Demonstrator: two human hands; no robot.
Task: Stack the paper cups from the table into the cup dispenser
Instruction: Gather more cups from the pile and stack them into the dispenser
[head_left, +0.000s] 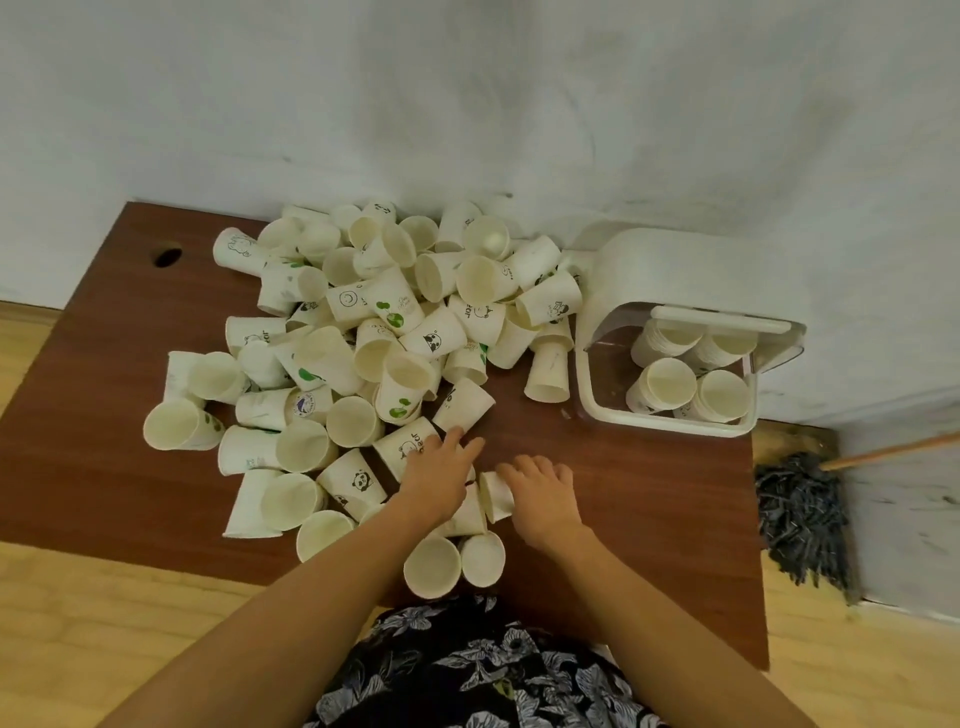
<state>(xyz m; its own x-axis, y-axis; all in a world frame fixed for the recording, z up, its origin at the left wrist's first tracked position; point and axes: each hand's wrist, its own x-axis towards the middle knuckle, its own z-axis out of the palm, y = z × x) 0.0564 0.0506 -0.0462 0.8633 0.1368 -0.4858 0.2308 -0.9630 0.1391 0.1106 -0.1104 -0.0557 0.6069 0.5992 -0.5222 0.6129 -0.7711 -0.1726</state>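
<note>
A big heap of white paper cups (363, 332), many with small printed pictures, lies tumbled across the brown table (649, 493). At the right stands the white cup dispenser (670, 415), its lid (722, 318) tipped back, with several stacks of cups inside. My left hand (439, 475) lies over cups at the heap's near edge, fingers stretched toward a lying cup (464, 404). My right hand (545, 499) curls round one lying cup (494, 496). Two more cups (454, 564) lie just below my hands, mouths toward me.
A dark mop head (802, 519) with a wooden handle (893, 449) leans by the wall right of the table. The table's back touches a white wall. A cable hole (167, 256) sits at the table's far left. Light wooden floor surrounds it.
</note>
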